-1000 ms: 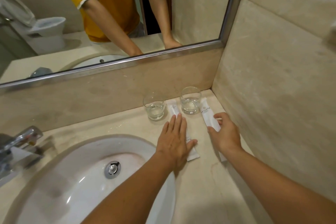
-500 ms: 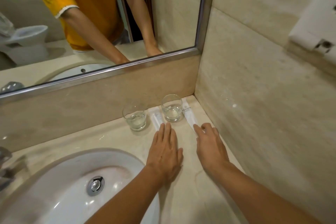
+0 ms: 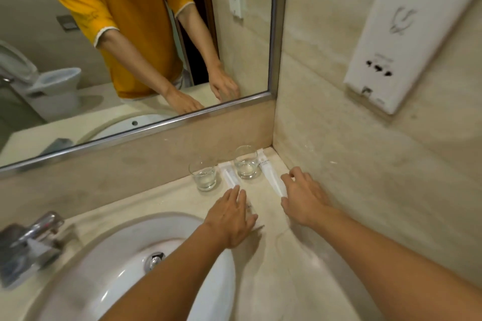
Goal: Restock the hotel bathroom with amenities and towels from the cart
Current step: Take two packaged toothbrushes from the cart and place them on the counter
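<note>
Glass tumblers (image 3: 204, 175) (image 3: 245, 162), 2, empty; flat left hand (image 3: 230, 217), right hand (image 3: 303, 199) on white sachets (image 3: 229, 177) (image 3: 271, 173).

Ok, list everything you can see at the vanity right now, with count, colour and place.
glasses: 2, clear, counter's back right corner
amenity packets: 2, white, one right of each glass
counter: 1, beige stone
basin: 1, white, lower left
faucet: 1, chrome, left edge
mirror: 1, steel-framed, back wall
dispenser: 1, white, right wall
left hand: flat on left packet
right hand: fingers on right packet
</note>
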`<state>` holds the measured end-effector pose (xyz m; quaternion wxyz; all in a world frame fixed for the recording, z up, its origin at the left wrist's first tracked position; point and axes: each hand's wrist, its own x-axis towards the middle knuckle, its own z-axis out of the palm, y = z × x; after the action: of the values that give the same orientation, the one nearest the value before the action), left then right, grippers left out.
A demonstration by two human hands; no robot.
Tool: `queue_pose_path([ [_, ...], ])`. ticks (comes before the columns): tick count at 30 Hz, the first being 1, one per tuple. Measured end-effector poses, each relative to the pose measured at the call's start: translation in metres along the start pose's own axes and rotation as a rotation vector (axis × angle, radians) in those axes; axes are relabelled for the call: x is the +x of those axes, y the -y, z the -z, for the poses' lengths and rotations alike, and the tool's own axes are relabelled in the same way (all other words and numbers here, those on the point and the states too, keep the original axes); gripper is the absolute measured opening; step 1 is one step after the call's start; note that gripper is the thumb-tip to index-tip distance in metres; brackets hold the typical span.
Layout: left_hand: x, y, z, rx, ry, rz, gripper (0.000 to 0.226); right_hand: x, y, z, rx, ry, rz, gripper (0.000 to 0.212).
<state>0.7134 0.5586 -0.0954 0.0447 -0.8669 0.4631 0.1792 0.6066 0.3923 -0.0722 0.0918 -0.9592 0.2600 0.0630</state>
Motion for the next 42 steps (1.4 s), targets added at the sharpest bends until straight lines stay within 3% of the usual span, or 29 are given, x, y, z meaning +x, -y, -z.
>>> queue_pose_path([
  [8,-0.078,-0.011,0.053,0.066,-0.104,-0.061,0.066,-0.080,0.018,0.060,-0.003,0.049,-0.072,0.051],
  [18,-0.208,-0.065,0.064,0.175,-0.168,-0.260,0.069,-0.253,0.037,0.083,-0.013,0.031,-0.177,0.062],
  [24,-0.271,-0.125,0.061,0.213,-0.179,-0.399,0.068,-0.346,0.024,0.098,0.005,0.070,-0.273,0.076],
  [32,-0.318,-0.208,0.068,0.237,-0.143,-0.538,0.066,-0.445,-0.019,0.125,0.064,0.047,-0.378,0.076],
  [42,-0.346,-0.398,0.076,0.257,-0.148,-0.735,0.060,-0.592,-0.135,0.147,0.076,-0.010,-0.603,0.069],
])
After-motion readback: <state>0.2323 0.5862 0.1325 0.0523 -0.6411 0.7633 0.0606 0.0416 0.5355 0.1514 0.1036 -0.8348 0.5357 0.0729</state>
